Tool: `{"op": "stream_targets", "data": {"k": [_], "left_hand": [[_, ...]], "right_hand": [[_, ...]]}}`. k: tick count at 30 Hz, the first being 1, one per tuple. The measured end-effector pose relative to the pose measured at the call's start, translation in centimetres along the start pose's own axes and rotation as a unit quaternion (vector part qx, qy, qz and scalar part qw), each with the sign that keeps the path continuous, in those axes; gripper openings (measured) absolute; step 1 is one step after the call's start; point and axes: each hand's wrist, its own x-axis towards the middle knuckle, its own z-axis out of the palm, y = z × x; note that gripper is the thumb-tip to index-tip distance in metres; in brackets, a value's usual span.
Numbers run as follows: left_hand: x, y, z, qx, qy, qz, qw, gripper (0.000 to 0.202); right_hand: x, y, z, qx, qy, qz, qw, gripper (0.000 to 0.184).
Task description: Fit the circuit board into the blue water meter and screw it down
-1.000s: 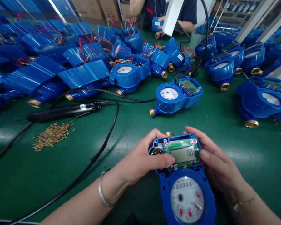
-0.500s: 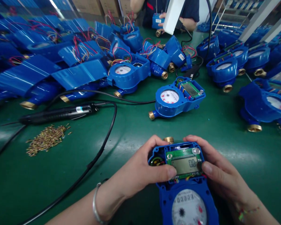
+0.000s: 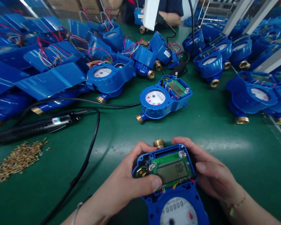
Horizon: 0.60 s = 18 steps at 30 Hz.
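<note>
Between my hands is a blue water meter [image 3: 152, 204] with a white round dial and a brass threaded end. Its upper compartment is uncovered and shows a green circuit board with an LCD display [image 3: 172, 172]. My left hand [image 3: 131, 178] is closed around the meter's left side, its thumb pressing the display's lower left corner. My right hand [image 3: 213, 172] wraps the right side, thumb along the housing edge and fingers behind the top. Beyond them another uncovered water meter [image 3: 162, 107] lies on the green table [image 3: 215, 134].
A black electric screwdriver [image 3: 37, 126] with a cable lies at left, beside a pile of small brass-coloured screws [image 3: 20, 159]. Several blue meters with loose wires [image 3: 51, 76] crowd the back left. More meters [image 3: 250, 93] stand at right. Across the table a person holds another meter [image 3: 138, 16].
The view has swung right, so the table's things sit further left. The meter in my hands is slightly turned, and my right thumb has shifted off the board's edge to the housing's side.
</note>
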Motion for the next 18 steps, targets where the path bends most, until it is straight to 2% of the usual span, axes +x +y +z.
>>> {"op": "stream_targets", "data": {"k": [6, 14, 16, 18], "left_hand": [[-0.1, 0.3, 0.5, -0.01, 0.016, -0.009, 1.0, 0.051], [-0.2, 0.6, 1.1, -0.03, 0.037, -0.012, 0.999, 0.05], [-0.2, 0.5, 1.1, -0.036, 0.036, -0.009, 0.999, 0.05], [-0.2, 0.5, 1.0, -0.037, 0.03, -0.011, 0.999, 0.049]], "right_hand": [[-0.5, 0.1, -0.5, -0.028, -0.017, 0.022, 0.999, 0.066], [-0.2, 0.0, -0.8, -0.037, -0.026, 0.007, 0.999, 0.057], [-0.4, -0.7, -1.0, -0.075, -0.038, 0.006, 0.996, 0.054], [-0.9, -1.8, -1.1, -0.177, -0.027, -0.009, 0.984, 0.057]]}}
